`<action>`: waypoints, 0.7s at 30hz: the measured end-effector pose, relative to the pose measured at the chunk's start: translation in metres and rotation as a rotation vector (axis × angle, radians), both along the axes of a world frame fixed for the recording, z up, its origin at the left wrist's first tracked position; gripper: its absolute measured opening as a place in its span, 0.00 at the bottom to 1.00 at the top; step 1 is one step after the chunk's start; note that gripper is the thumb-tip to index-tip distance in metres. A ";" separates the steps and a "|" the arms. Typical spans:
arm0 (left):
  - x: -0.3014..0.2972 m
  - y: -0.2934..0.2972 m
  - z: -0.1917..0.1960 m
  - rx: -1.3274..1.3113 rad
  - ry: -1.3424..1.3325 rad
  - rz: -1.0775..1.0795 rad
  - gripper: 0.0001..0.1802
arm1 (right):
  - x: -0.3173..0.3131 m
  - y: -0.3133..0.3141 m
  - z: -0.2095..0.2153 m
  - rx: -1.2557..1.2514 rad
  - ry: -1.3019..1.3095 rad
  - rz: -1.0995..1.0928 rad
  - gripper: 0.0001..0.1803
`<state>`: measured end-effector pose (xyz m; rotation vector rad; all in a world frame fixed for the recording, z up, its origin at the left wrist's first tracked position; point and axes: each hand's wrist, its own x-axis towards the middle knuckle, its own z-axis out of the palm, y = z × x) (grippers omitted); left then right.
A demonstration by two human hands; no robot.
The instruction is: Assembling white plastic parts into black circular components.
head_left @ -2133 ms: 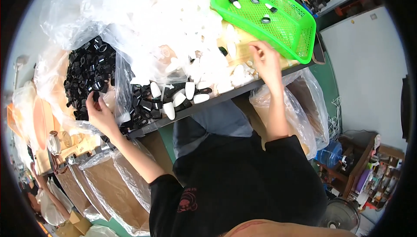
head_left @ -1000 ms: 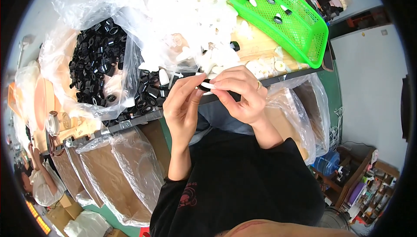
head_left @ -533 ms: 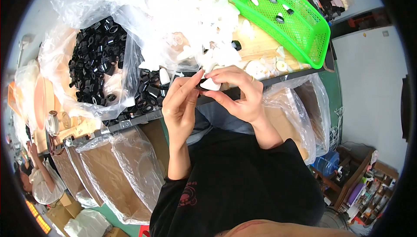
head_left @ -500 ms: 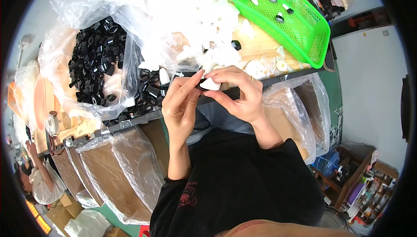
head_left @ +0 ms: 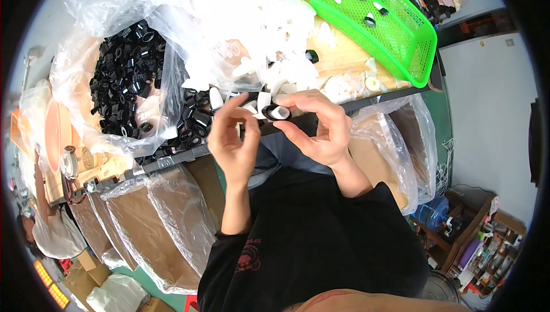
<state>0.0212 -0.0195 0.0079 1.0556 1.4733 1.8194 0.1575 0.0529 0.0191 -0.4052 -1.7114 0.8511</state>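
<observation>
My right hand (head_left: 322,123) pinches a small white plastic piece with a black ring (head_left: 278,112) around it, between thumb and index finger just over the table's front edge. My left hand (head_left: 235,140) is beside it to the left, fingers curved and apart, with no part visible between them. White pieces (head_left: 263,101) lie right behind the fingertips. Loose black rings (head_left: 197,120) are scattered to the left of my left hand, with a white tapered piece (head_left: 216,98) among them.
A clear plastic bag (head_left: 172,83) full of black rings (head_left: 129,77) stands at left. White parts (head_left: 286,31) are heaped behind the hands, overexposed. A green basket (head_left: 421,63) at the far right holds several black-and-white pieces. Plastic-lined boxes (head_left: 143,226) stand below the table edge.
My left hand has come off the white piece and shifted left, its fingers parting. The piece with its black ring stays in my right hand, now turned more visibly.
</observation>
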 end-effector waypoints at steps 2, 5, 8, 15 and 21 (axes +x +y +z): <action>-0.005 0.002 -0.002 0.006 0.026 0.023 0.20 | 0.000 0.000 0.004 0.090 -0.054 -0.050 0.22; 0.000 0.004 0.003 -0.061 -0.064 -0.155 0.19 | 0.000 0.001 0.008 0.118 -0.135 -0.061 0.18; -0.006 0.009 -0.003 0.082 -0.144 -0.258 0.18 | -0.001 -0.001 0.010 0.064 -0.136 -0.068 0.15; 0.001 0.007 -0.014 0.175 -0.124 -0.252 0.02 | 0.000 -0.002 0.013 -0.048 -0.119 -0.032 0.13; 0.014 0.008 -0.018 0.189 -0.246 -0.251 0.01 | 0.002 -0.003 0.014 -0.064 -0.115 -0.062 0.14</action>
